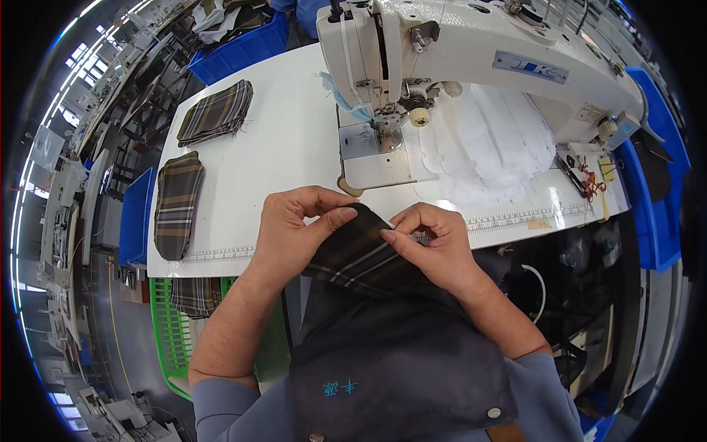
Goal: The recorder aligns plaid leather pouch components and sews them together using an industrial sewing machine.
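Note:
A dark plaid fabric piece point(361, 247) with brown and white stripes hangs between my hands at the table's front edge, its lower part over my dark apron point(398, 353). My left hand point(298, 221) pinches its upper left corner between thumb and fingers. With thumb and index finger, my right hand point(431, 239) grips the right edge of the same piece. Just beyond my hands stands a white sewing machine point(471, 37), its needle area point(387, 129) above a metal plate. The cloth is apart from the needle.
Two stacks of plaid pieces, one farther back point(216, 112) and one nearer point(177, 206), lie on the white table point(280, 132) at left. White cut pieces point(486, 140) lie under the machine arm. A green basket point(169, 331) sits below left; blue bins point(243, 55) stand around the table.

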{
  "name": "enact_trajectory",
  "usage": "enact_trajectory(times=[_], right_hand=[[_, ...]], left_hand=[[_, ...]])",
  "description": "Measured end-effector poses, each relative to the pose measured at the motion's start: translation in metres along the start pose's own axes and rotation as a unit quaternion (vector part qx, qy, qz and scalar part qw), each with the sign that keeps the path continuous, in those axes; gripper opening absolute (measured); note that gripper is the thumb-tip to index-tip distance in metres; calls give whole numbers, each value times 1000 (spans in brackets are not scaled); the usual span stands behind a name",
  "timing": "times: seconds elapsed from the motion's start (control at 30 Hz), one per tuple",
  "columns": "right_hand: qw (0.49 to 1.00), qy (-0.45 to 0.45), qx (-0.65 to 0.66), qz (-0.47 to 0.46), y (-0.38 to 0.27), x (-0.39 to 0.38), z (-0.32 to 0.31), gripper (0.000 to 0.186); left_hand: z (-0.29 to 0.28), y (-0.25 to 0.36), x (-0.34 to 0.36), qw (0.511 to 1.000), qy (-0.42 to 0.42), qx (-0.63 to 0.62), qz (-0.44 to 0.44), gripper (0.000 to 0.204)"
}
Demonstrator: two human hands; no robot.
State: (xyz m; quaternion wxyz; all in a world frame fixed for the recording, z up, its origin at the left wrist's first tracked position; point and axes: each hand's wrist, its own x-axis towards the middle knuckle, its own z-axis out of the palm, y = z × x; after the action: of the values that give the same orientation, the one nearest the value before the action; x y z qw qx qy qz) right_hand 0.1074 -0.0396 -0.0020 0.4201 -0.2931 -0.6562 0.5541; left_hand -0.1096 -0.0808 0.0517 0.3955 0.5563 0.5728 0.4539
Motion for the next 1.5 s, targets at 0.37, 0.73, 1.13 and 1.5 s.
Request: enact_trajectory(times=[0.37, 0.73, 1.13, 1.5], right_hand=[[994, -35, -87, -49, -6, 17, -4, 19], [777, -136, -501, -356, 17, 91, -36, 26], [772, -64, -560, -295, 34, 102, -37, 27], [784, -49, -552, -280, 35, 100, -31, 30]], left_hand=[[-7, -14, 41, 997, -43, -34, -45, 12], [9, -37, 123, 964, -28, 265, 22, 18], [11, -66, 163, 950, 40, 282, 126, 34], [7, -77, 173, 942, 36, 292, 161, 39]])
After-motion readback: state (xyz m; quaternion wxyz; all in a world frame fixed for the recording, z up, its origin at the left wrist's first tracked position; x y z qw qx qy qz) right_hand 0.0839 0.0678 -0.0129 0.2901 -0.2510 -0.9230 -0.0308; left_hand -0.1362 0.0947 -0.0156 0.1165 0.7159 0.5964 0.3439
